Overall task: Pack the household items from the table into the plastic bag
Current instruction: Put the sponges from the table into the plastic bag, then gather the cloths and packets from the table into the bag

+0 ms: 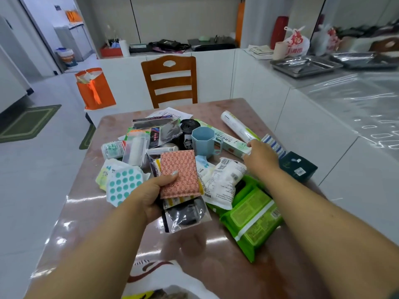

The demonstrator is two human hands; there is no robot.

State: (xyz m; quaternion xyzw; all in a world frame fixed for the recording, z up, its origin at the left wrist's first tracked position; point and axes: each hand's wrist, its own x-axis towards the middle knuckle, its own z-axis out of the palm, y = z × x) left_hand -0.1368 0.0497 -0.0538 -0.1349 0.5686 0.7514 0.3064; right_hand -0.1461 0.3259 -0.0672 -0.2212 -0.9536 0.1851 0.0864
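Note:
My left hand [149, 195] grips a stack above the table's middle: a pink scouring pad [180, 172] on top, yellow sponges and a clear packet with something black [185, 214] beneath. My right hand [260, 157] reaches to the far right and closes around the end of a long white-green box [232, 143]. A white plastic bag [164, 277] with red print lies open at the near edge, partly cut off. Household items are heaped on the brown table [216, 255]: a blue cup [203, 140], green wipes packs [252, 219], a white roll [237, 126], a dotted teal pack [124, 184].
A dark green box [299, 166] and a striped blue pack [274, 145] sit by my right hand. A wooden chair [170, 80] stands behind the table, an orange bag [95, 89] on the floor to the left. A white counter with metal trays [304, 66] runs along the right.

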